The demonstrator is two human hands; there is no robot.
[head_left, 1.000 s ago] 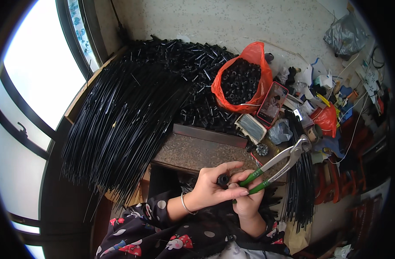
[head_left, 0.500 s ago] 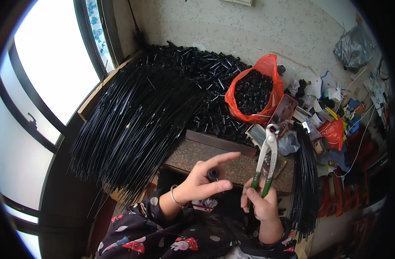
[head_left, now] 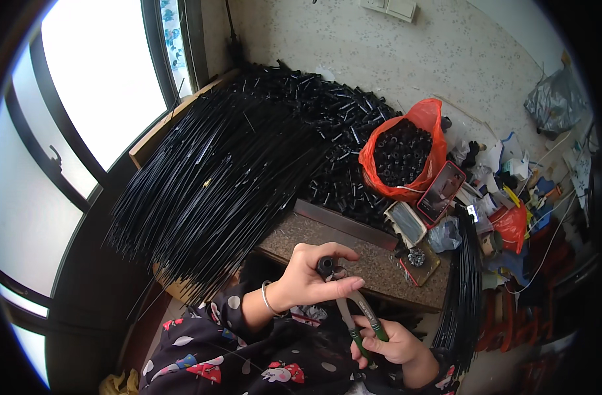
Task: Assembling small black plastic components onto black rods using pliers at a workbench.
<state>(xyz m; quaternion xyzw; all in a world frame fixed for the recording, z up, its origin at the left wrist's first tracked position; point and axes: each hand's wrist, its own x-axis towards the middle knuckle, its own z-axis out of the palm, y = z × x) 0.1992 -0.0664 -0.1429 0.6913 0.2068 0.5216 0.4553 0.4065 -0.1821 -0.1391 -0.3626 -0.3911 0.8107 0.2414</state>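
Observation:
My left hand (head_left: 301,284) is closed around a short black tube-shaped piece (head_left: 325,264), its round hollow end facing up between thumb and fingers. My right hand (head_left: 394,342) grips the green handles of a pair of pliers (head_left: 357,307). The pliers' jaws reach up to the left hand, right beside the black piece; the thumb and fingers partly hide them, so I cannot tell whether they clamp it. Both hands are over the front edge of a speckled worktop (head_left: 284,242).
Long thin black rods (head_left: 209,178) cover the left side. Behind them lies a heap of short black tubes (head_left: 307,99). A red plastic bag (head_left: 432,117) holds black ring-ended pieces. A metal bar (head_left: 344,225), a phone (head_left: 440,191) and another rod bundle (head_left: 457,289) are to the right.
My right hand has lowered the pliers and turned them leftward, bringing the jaws to the black piece. The left index finger, stretched out before, has curled in. The view has shifted slightly.

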